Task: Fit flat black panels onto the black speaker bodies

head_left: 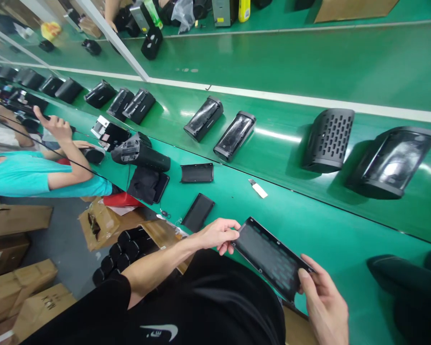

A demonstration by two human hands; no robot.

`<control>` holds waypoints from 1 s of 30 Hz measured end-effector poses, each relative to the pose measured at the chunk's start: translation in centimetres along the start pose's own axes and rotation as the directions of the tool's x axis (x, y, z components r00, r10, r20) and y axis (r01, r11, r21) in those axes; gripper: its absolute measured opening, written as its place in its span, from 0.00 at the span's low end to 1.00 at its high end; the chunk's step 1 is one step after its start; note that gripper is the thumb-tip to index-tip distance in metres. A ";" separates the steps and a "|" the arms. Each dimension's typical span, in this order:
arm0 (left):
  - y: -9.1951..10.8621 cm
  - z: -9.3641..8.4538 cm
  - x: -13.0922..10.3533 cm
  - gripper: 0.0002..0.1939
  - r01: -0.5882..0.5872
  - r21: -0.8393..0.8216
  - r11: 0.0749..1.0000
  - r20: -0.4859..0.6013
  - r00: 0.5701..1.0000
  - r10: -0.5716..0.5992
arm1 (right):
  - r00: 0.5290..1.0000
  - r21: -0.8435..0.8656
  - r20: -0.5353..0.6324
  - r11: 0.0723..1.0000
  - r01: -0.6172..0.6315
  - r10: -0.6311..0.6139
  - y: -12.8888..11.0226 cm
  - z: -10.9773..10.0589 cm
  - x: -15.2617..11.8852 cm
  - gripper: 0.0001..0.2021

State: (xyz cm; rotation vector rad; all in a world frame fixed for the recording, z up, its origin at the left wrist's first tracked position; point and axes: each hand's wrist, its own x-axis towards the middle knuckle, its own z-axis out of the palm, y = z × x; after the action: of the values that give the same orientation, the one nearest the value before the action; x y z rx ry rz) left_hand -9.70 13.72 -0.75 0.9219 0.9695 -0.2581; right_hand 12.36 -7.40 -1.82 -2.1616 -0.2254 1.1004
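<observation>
Between my two hands is a black rectangular grille panel [269, 256], held tilted above the near edge of the green workbench [330, 230]. My left hand [221, 235] pinches its upper left end, and my right hand [321, 297] grips the lower right end with the thumb on top. The panel's hollow inner side, with small tabs along the rim, faces up. Slots show faintly through its mesh. Left of it on the bench lie a flat black panel [198, 212] and a curved black panel [197, 173]. A small white-handled cutter [258, 189] rests beyond my hands.
Black speaker housings [204, 118] stand in a row along the green conveyor [273, 143]. At left, a co-worker in a turquoise shirt [46, 175] works at the same bench. Cardboard boxes [39, 306] and a box of black cylindrical parts [125, 254] sit on the floor.
</observation>
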 end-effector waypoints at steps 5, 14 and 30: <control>-0.2 -0.1 -0.1 0.18 -0.040 -0.008 0.999 0.045 0.998 0.040 | 1.000 0.003 0.006 1.000 -0.009 0.009 -0.1 -0.2 0.2 0.42; -0.8 -0.3 0.0 0.22 -0.061 -0.014 0.998 0.109 0.992 0.063 | 1.000 -0.021 0.000 1.000 -0.019 0.019 -0.5 -0.5 0.6 0.44; -0.6 -0.3 0.2 0.25 -0.049 -0.106 0.993 0.108 0.992 0.060 | 1.000 0.029 0.019 0.999 -0.018 0.017 -0.7 0.1 0.8 0.44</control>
State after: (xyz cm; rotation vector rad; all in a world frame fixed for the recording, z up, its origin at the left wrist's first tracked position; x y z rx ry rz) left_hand -10.13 13.62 -1.36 0.8300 0.8464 -0.2085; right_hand 12.89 -6.52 -1.91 -2.1321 -0.1980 1.1269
